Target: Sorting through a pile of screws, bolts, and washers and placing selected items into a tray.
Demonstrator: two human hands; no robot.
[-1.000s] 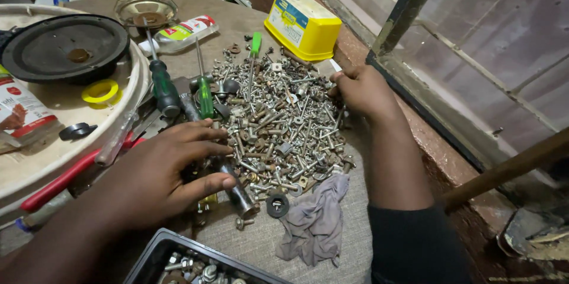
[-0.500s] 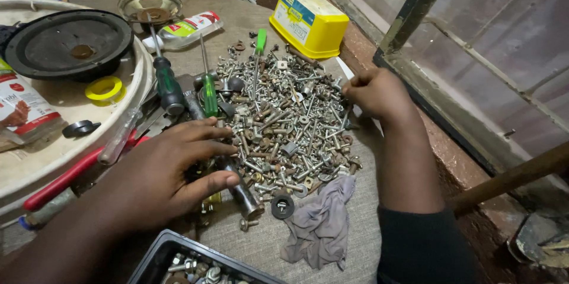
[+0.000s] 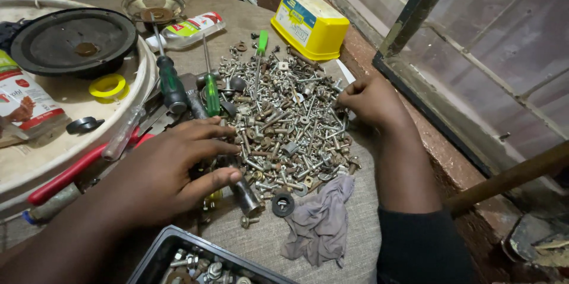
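Note:
A wide heap of metal screws, bolts, nuts and washers (image 3: pixel 287 127) lies spread on a grey cloth-covered surface. My left hand (image 3: pixel 169 168) rests flat on the heap's left edge, fingers spread, thumb beside a thick metal cylinder (image 3: pixel 244 192). My right hand (image 3: pixel 370 100) sits at the heap's right edge with its fingers curled in; whether they pinch a small piece is hidden. A black rubber washer (image 3: pixel 283 204) lies just below the heap.
Green-handled screwdrivers (image 3: pixel 210 91) lie left of the heap. A yellow box (image 3: pixel 309 23) stands behind it, a grey rag (image 3: pixel 320 225) in front. A black tray of screws (image 3: pixel 195 263) is at the bottom. A round white tray (image 3: pixel 71 142) carries a speaker cone (image 3: pixel 74 41) and yellow tape.
My right hand has drawn slightly back to the heap's right edge. My left hand has stayed on the left side of the heap with little movement.

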